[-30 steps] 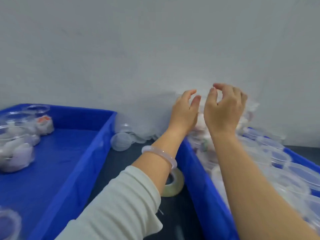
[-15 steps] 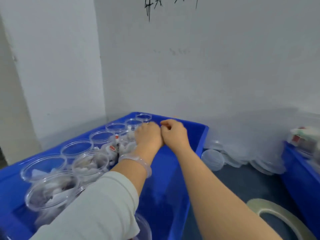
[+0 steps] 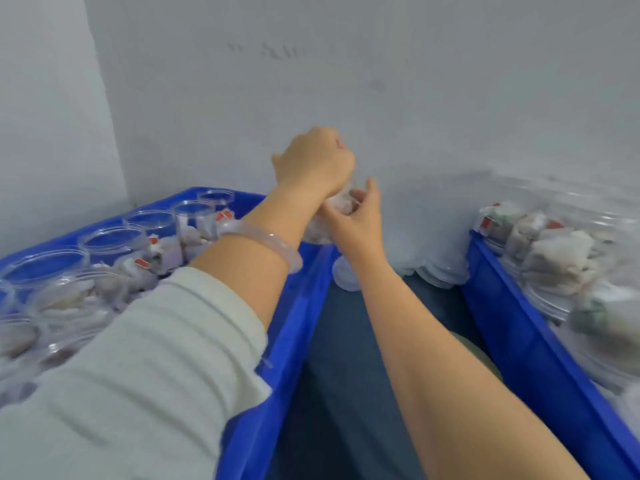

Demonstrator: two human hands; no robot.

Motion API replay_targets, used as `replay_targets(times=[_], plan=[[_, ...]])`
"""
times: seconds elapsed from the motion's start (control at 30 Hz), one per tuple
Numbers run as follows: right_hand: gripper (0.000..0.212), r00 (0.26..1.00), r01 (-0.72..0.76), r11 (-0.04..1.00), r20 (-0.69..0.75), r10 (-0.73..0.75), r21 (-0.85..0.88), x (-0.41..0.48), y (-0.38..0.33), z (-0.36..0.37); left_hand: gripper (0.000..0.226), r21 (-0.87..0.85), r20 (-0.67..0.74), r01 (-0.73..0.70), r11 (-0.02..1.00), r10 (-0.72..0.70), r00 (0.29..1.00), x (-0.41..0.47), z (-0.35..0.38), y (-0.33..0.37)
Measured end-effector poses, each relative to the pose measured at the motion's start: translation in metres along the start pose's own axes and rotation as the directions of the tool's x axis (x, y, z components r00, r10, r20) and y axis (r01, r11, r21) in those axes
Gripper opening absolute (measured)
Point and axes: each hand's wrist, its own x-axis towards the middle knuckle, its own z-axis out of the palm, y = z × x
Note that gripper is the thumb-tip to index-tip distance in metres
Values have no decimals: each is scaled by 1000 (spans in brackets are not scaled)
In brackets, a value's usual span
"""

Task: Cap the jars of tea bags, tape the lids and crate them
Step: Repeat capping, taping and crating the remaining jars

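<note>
A clear jar of tea bags (image 3: 330, 216) hangs blurred over the right rim of the left blue crate (image 3: 294, 327). My left hand (image 3: 313, 164), with a clear bangle on the wrist, is closed over the jar's top. My right hand (image 3: 358, 220) cups the jar's side from the right, thumb raised. Whether a lid sits on it is hidden by my left hand. The left crate holds several capped jars (image 3: 114, 237) of tea bags. The right blue crate (image 3: 512, 327) holds several more jars of tea bags (image 3: 554, 251).
Loose clear lids (image 3: 440, 271) are heaped against the white wall between the crates, and one lid (image 3: 346, 278) lies nearer. A tape roll (image 3: 479, 351) peeks out behind my right forearm on the dark table (image 3: 339, 393).
Half a second ago both hands were low inside the left crate, fists together. They have since risen and moved right over the crate's rim, with a jar between them.
</note>
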Motion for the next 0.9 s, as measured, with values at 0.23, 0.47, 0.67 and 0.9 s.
replay_targets(times=[0.23,0.47,0.67,0.9], plan=[[45,992,-124,907,-32,121,-403,-51,65,-85,36,-252,55,126,960,-116,992,-102,126,3],[28,847,-529,834,31,531,157,-20,106,-113,49,-669,-7,315,673,-429,903,-127,152,-22],[5,822,-566,804,-48,568,-181,37,137,-87,60,-757,-131,102,645,-303,944,-135,163,-36],[40,899,-437,871,-101,425,-225,39,141,-91,59,-747,-177,50,663,-271,946,-131,175,-40]])
